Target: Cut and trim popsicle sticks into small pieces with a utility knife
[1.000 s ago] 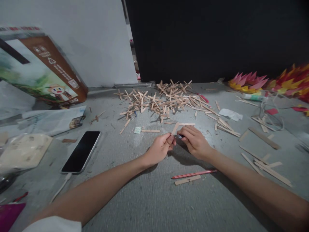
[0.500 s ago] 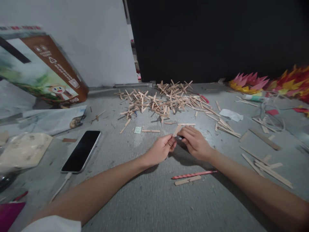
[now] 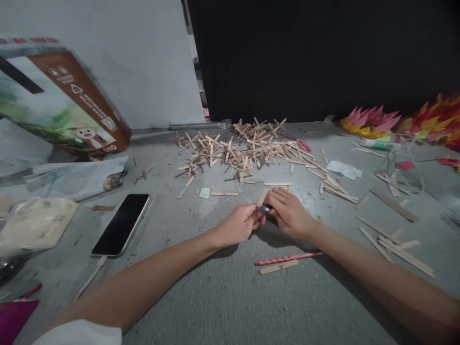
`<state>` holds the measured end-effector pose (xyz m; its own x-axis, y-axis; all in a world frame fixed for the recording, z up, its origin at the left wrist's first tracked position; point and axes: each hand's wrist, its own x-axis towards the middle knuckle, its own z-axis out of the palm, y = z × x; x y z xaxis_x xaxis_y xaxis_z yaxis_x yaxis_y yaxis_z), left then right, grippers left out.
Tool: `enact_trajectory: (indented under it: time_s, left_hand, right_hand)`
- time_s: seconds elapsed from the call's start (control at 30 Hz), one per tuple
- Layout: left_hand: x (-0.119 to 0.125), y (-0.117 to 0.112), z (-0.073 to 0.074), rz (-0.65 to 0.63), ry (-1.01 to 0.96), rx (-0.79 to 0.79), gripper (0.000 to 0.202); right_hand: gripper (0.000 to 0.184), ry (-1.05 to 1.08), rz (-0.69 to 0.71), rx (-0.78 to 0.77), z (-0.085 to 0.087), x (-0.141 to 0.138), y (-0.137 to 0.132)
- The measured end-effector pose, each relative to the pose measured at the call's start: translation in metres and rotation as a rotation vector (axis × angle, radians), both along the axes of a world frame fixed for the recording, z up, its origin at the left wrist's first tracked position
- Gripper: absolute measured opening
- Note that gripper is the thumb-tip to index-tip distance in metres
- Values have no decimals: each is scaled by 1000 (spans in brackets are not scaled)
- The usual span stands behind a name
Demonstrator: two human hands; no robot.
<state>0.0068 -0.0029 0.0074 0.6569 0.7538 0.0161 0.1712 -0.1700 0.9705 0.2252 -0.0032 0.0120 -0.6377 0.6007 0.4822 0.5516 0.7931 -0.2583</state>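
Note:
My left hand (image 3: 239, 223) and my right hand (image 3: 291, 211) meet over the middle of the grey table (image 3: 223, 297). Between their fingertips is a short wooden stick (image 3: 262, 197), which points up and away. The left fingers pinch its lower end. The right fingers are curled around a small dark object (image 3: 265, 209) pressed against that stick; I cannot make out what it is. A heap of crossed wooden sticks (image 3: 239, 146) lies just beyond both hands.
A red pencil (image 3: 287, 258) and a flat stick (image 3: 279, 267) lie near my right forearm. A black phone (image 3: 121, 224) on a cable rests at left, a printed box (image 3: 61, 103) behind it. Longer sticks (image 3: 395, 242) and paper flowers (image 3: 370, 120) are at right.
My hands have drawn a little closer together, and the small dark object now shows more plainly between the fingertips. Everything else on the table is as before.

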Motion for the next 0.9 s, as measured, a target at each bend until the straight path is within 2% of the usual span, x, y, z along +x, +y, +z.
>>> enact_trajectory:
  time_s: [0.47, 0.7, 0.9]
  left_hand:
    - [0, 3, -5, 3, 52, 9, 25]
    - [0, 3, -5, -2, 14, -10, 23]
    - [-1, 3, -6, -16, 39, 35, 26]
  right_hand:
    - [18, -16, 26, 24, -1, 0, 1]
    - [16, -34, 29, 24, -2, 1, 2]
    - [15, -35, 27, 51, -1, 0, 1]
